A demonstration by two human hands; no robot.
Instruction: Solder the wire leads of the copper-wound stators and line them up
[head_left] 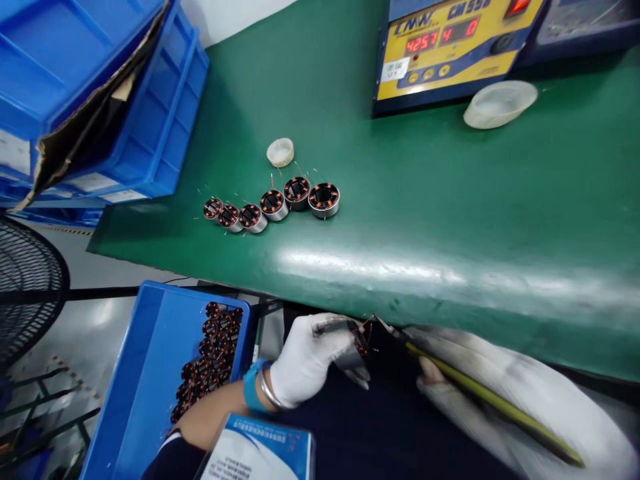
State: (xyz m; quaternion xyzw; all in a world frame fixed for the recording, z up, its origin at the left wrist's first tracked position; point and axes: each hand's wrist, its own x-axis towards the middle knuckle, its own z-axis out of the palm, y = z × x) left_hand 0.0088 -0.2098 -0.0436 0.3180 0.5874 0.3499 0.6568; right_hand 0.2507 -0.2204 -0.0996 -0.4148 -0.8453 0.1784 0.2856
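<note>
My left hand [313, 357], in a white glove darkened at the fingertips, grips a small motor stator [361, 339] with copper windings and thin wire ends sticking out. Gloved fingers cover much of it. My right hand [465, 380], also gloved and smeared by motion, is closed around a hand tool with a long yellow handle, which looks like pliers [480, 387]. Its slim metal tip is close to the stator's wires; whether they touch, I cannot tell. Both hands are at the bench's front edge, over dark clothing.
Several stators [274, 204] stand in a row on the green bench [430, 200], near a small whitish cap [281, 153]. Behind are a yellow-blue device [450, 50] and a whitish dish [500, 105]. Left are stacked blue crates [165, 127], a blue bin [145, 360] holding many stators, and a fan [30, 287].
</note>
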